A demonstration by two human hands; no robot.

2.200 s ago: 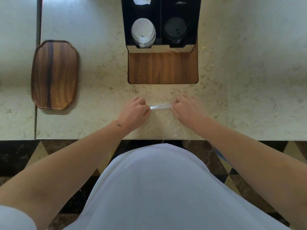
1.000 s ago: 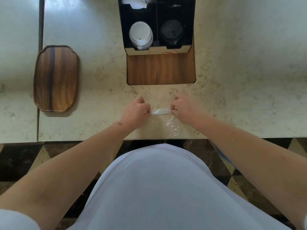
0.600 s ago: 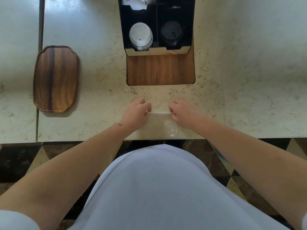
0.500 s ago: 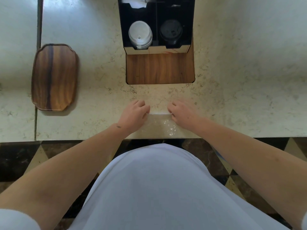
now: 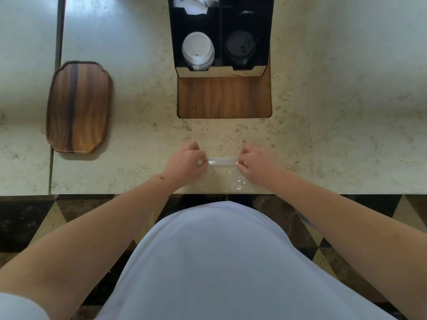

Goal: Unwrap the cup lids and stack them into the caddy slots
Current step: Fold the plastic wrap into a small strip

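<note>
- Left hand and right hand: each pinches one end of a clear plastic wrapper, stretched between them above the counter.
- Caddy: white lids in left slot, black lids in right.
- No legible writing.
- Wooden tray: far left.

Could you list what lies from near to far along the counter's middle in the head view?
Clear plastic wrapper → wooden inset → white lid stack → crumpled white paper.

Soft daylight, wide-angle edge distortion
</note>
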